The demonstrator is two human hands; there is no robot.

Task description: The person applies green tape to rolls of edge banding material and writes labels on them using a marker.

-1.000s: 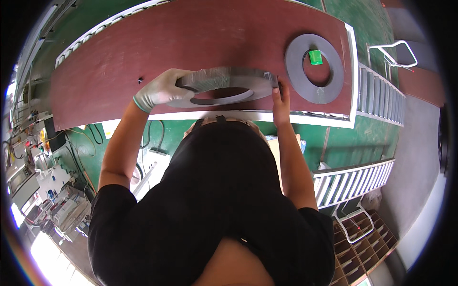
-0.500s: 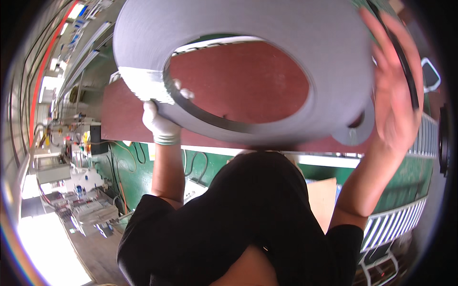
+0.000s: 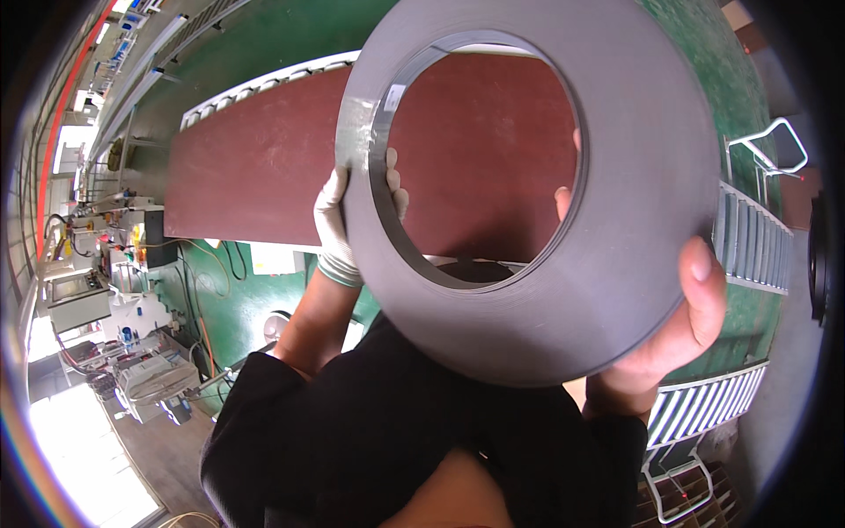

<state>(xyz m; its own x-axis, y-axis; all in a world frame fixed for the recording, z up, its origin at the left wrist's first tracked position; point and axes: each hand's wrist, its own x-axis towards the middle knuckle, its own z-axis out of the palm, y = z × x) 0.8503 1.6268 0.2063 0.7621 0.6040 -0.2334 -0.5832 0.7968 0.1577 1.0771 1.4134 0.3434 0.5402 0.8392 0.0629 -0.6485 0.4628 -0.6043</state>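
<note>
A large grey coil of flat strip (image 3: pixel 651 176) is held up in front of me, tilted, with a wide round hole in its middle. A clear shiny patch and a small pale label (image 3: pixel 395 97) show on its left side. My left hand (image 3: pixel 334 224), in a white glove, grips the coil's left side, thumb outside and fingertips inside the hole. Bare, my right hand (image 3: pixel 691 321) grips the lower right side. Its thumb lies at the outer edge, and fingertips show through the hole; the rest of the hand is hidden behind the coil.
Behind the coil stretches a long table with a dark red top (image 3: pixel 255 163) and a pale slotted far edge. Grey slatted racks (image 3: pixel 753 238) and a white metal frame (image 3: pixel 775 145) stand at the right. Machines with cables (image 3: pixel 150 378) fill the left. The floor (image 3: pixel 216 304) is green.
The coil has come lower and nearer to my body, and its hole faces me more. My right hand, spread beside a dark strip before, now grips the coil. My left hand moved right with it.
</note>
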